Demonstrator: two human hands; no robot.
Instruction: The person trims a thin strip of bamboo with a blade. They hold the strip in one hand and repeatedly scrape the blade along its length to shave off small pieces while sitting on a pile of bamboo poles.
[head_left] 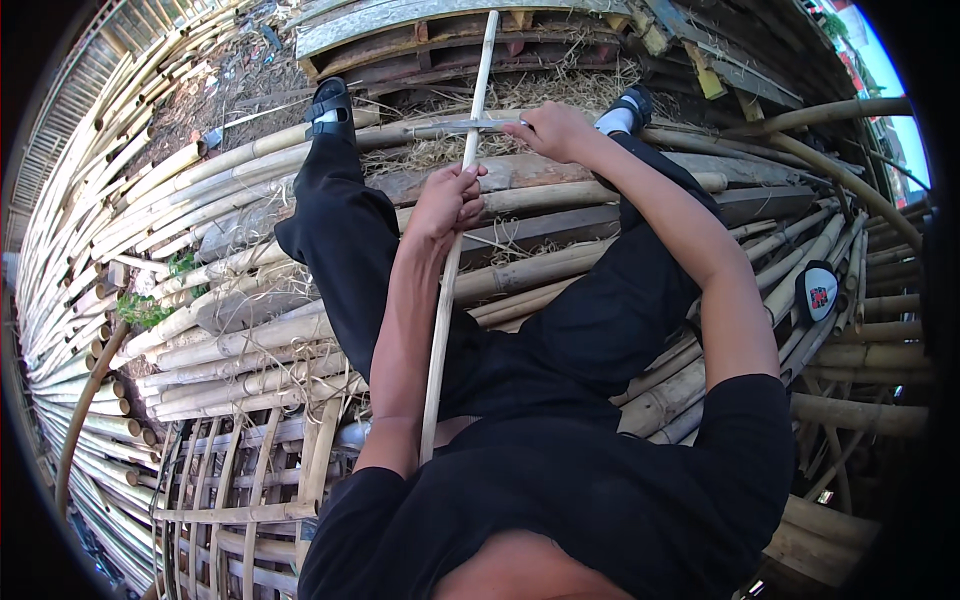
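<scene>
- Black shirt (590,500): worn by the person, lower centre of the frame.
- Wooden strip (445,300): slants from upper centre to lower centre.
- Left hand (446,203): wrapped around the strip, above frame centre.
- Right hand (556,132): clenched on the knife (445,126); blade crosses the strip, upper centre.
- Bamboo poles (75,370): piled, frame left.

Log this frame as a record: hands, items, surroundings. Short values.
left_hand: left hand closed around the bamboo strip, nearer the body than the blade
right_hand: right hand gripping a knife
knife_pose: blade crosswise at the strip
strip_pose: lengthwise, from the torso out past the knife
underfoot: bamboo poles, pale shavings
beyond_feet: wooden pallet
</scene>
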